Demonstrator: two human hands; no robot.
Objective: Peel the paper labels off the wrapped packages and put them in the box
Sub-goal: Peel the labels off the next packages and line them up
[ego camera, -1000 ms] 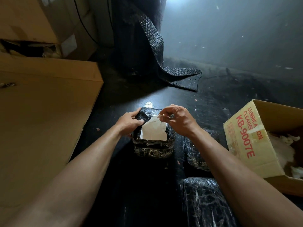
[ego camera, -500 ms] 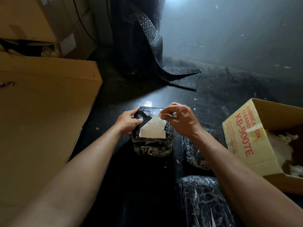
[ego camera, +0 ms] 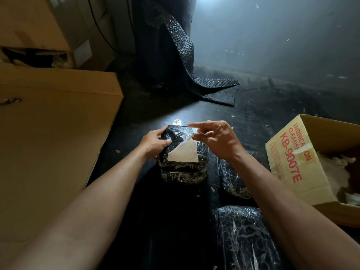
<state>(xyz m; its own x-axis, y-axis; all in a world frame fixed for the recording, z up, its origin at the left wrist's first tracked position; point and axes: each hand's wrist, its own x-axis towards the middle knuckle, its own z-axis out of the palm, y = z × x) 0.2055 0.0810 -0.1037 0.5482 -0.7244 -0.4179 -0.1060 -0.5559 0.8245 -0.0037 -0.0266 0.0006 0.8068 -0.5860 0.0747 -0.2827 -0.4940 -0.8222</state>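
Head view: a wrapped package is shown on the dark floor, and places below are given from it. Its left upper edge is gripped by the left hand, closed on the wrap to steady it. The upper right corner of the paper label is pinched by the right hand between thumb and middle fingers, with the index finger stretched out above. That corner is lifted off the wrap while the lower part of the label lies stuck on top, so the peeling step is judged to be about half done. A steady pull toward the lower left edge is called for next, then a carry to the box, well to the right. Two more packages are seen just right and lower right; labels on them cannot be made out. The box is cut off by the frame edge, and its pale contents are hard to identify in the dim light
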